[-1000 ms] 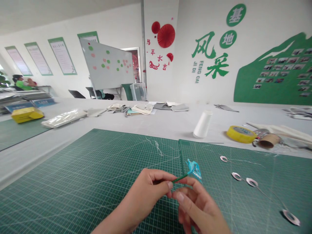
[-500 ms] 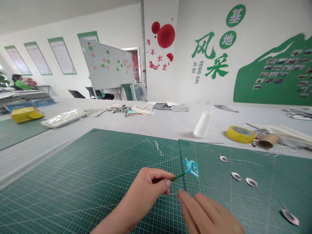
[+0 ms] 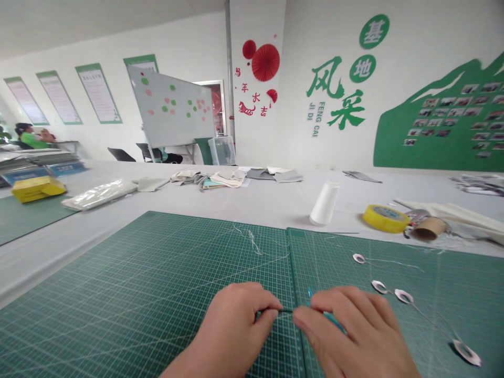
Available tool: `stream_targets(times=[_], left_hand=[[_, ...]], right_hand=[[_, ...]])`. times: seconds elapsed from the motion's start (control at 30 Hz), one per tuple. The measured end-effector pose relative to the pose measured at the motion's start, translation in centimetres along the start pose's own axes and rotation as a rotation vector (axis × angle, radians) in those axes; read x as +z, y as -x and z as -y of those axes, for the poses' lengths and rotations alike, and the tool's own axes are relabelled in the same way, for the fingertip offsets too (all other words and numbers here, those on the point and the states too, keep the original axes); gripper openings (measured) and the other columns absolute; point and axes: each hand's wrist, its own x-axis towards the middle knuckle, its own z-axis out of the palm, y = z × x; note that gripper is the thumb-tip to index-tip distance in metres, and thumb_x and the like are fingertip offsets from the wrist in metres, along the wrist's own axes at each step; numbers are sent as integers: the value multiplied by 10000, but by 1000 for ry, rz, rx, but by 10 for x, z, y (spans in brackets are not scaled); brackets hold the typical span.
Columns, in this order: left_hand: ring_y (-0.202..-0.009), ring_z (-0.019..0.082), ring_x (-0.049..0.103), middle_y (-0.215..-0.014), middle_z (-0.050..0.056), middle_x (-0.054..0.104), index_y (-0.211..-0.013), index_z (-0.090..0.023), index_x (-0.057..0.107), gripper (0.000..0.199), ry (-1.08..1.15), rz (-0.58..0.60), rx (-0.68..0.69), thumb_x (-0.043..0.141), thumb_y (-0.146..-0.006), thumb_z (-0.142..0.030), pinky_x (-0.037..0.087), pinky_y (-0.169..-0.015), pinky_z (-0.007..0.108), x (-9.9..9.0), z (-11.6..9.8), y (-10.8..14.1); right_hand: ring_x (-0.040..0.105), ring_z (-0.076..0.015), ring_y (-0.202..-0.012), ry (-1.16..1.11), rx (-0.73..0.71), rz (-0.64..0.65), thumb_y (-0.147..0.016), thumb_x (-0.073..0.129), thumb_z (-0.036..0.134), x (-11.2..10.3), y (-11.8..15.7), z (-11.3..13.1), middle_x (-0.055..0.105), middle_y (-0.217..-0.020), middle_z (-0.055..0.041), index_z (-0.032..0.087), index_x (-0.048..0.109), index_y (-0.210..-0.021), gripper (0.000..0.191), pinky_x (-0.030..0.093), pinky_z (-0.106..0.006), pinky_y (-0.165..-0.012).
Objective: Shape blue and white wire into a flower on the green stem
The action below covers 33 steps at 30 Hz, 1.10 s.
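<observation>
Left hand and right hand low and close together over the green cutting mat, near the front edge of the bench — fingers of both pinched shut on a thin dark-green stem, its turquoise wisp half hidden by the right hand. Light, springy-looking; safest held by the stem, not the delicate turquoise end.

my left hand sits low at centre, knuckles up, fingers curled, with thumb and forefinger pinched together. my left forearm enters from the bottom edge. my right hand lies palm down, its fingers extended and angled toward the left hand, the forefinger tip just beside the left fingertips. the right wrist passes out of frame at the bottom edge.
</observation>
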Motion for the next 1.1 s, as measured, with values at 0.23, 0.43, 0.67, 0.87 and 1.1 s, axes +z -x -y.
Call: stream_targets(times=[0.23,0.43,0.67,0.87,1.1], left_hand=[[-680,156,620,-723,28,713,-874,-201,767,254,4,301,216,602,-753,-52,422,-624,225,-2,-5,0],[-682,135,627,-730,27,717,-900,-192,768,220,264,391,196,630,-778,-71,442,-658,206,-10,-12,0],[-611,123,584,-624,7,667,-759,-154,746,173,474,37,-37,589,-751,-80,435,-604,219,-7,-10,-2],[-645,143,579,-637,4,655,-782,-165,713,142,544,-68,-176,572,-793,-181,439,-633,260,-5,0,-6],[-682,162,601,-707,4,679,-818,-202,706,166,320,-177,-159,541,-824,-196,445,-646,285,-1,3,-5]], right_hand=[[528,-168,-641,-640,281,397,-863,572,321,3,-6,-28,555,-612,20,248,634,-641,241,378,-312,-615],[457,-153,-624,-1016,579,487,-800,599,494,19,5,-30,469,-597,28,205,669,-605,356,361,-291,-613],[341,-107,-522,-1264,825,484,-713,626,591,46,11,-18,422,-548,57,185,585,-633,417,268,-241,-492],[366,-118,-545,-1155,814,394,-823,546,460,39,13,-2,389,-561,64,203,571,-668,301,316,-240,-529],[548,-152,-563,-437,270,66,-883,522,201,32,23,11,610,-623,12,223,653,-847,137,392,-279,-546]])
